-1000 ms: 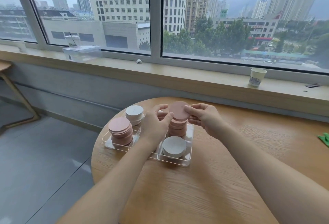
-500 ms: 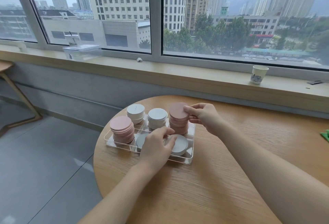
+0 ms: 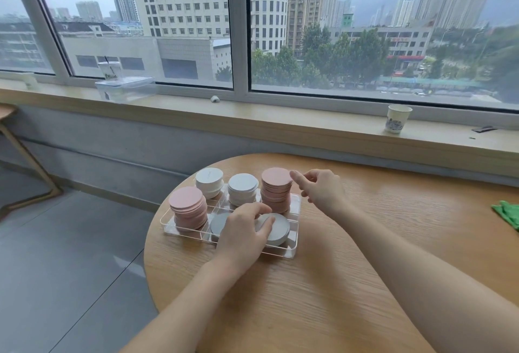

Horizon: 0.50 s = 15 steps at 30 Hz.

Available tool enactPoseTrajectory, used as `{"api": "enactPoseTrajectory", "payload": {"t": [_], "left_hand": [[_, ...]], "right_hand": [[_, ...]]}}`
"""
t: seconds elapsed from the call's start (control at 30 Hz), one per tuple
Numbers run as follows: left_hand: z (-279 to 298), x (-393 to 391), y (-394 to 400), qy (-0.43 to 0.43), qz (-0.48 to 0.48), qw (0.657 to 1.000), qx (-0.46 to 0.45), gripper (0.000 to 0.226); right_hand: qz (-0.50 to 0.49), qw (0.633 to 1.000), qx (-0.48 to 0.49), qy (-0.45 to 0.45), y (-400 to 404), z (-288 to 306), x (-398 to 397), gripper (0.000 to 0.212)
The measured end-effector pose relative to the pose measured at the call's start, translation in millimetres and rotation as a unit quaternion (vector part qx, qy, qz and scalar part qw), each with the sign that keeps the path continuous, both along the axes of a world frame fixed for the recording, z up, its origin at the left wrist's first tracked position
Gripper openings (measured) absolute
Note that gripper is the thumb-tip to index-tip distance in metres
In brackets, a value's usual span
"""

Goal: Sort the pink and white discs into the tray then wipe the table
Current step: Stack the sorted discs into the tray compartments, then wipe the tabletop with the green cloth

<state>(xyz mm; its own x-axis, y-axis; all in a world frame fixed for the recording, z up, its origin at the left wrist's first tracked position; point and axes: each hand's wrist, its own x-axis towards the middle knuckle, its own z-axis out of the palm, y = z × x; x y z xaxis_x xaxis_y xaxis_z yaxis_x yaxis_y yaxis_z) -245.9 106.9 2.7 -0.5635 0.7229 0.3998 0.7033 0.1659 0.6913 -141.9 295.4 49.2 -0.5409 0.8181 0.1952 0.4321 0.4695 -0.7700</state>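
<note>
Clear tray [image 3: 295, 251] is seen on round wooden worktop [image 3: 323, 296], w/ pink and white disc stacks inside. Left hand [image 3: 244, 229] is laid over front white stack [image 3: 276, 229]; right hand [image 3: 323, 192] is held beside back pink stack [image 3: 276, 192], fingers [image 3: 299, 177] loosely curled.

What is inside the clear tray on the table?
The clear tray holds two pink stacks and white stacks. The left hand covers part of the near middle compartment.

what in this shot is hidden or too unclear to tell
Head view, the only one:
- Front-middle white stack: mostly covered by the left hand; its height is unreadable.
- Green cloth: cut off by the right edge.
- Printing on the paper cup: too small to read.
- Right hand beside the back-right pink stack: whether it touches is unclear.
</note>
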Motion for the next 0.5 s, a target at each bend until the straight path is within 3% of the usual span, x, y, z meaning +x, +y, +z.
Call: {"api": "enactPoseTrajectory", "payload": {"t": [0.2, 0.5], "left_hand": [[12.8, 35.0, 10.6, 0.026, -0.018, 0.999, 0.037, 0.021], [15.2, 153.9, 72.6, 0.052, -0.126, 0.990, 0.035, 0.022]], "right_hand": [[-0.010, 0.998, 0.034, -0.048, -6.8, -12.6, 70.7, 0.036], [-0.079, 0.985, 0.069, -0.139, 3.2, -32.9, 245.0, 0.030]]}}
